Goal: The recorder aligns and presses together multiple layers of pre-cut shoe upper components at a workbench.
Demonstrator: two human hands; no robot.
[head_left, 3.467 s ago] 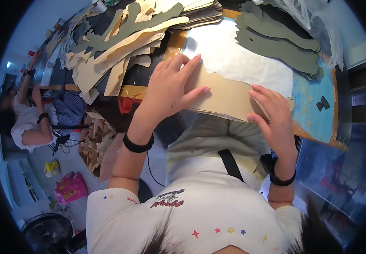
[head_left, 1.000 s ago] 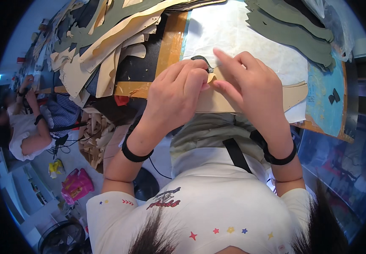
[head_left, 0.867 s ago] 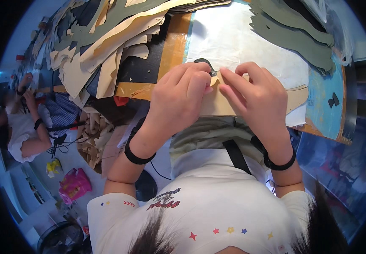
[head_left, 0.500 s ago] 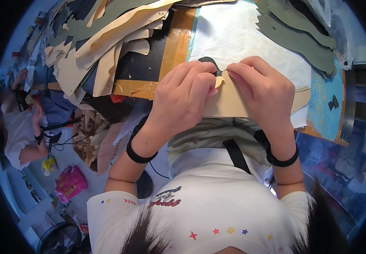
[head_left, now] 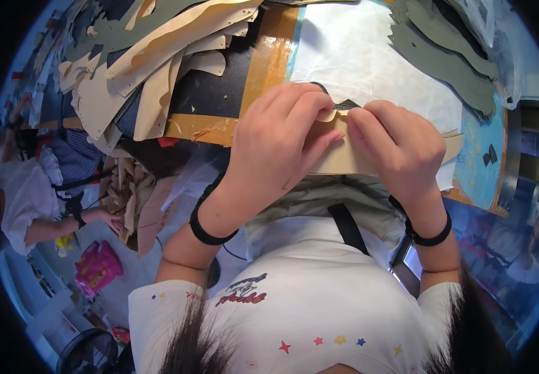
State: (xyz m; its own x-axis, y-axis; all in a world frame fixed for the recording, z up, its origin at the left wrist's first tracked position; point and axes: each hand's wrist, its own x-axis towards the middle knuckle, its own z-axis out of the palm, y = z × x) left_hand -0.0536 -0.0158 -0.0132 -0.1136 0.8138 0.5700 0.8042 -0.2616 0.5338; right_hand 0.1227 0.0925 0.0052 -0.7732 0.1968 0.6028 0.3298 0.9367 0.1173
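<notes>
Both bare hands work close together at the near table edge, over a tan sheet piece point(head_left: 344, 156) lying partly on a white sheet point(head_left: 350, 53). Narrow dark strip point(head_left: 346, 105) sits along the tan piece's far edge, between the two hands; a bit of dark material also shows past the left fingers, can't tell if same strip. Left hand point(head_left: 285, 131): fingers curled at a turned-up bit of that edge, thumb stretched out over the tan piece, apart from the fingertips; firm hold or just pressing, can't tell. Right hand point(head_left: 400, 140): thumb and index pinched together on the strip's right end, other fingers folded in. Black wristband on each wrist. Right of the white sheet: olive-green cut pieces point(head_left: 453, 68), overlapping, wavy outlines, plus a clear plastic bag point(head_left: 509, 68) beside them. Blue mat point(head_left: 478, 181) at the table's right, two small black pieces point(head_left: 489, 154) on it. Left side: heap of tan cut pieces point(head_left: 157, 68), some with small holes, mixed with olive ones. Floor, left: cardboard box point(head_left: 157, 218) of tan scraps, a co-worker's hand point(head_left: 110, 219) at its rim; pink plastic bag point(head_left: 98, 268) and black fan point(head_left: 88, 352) nearer.
</notes>
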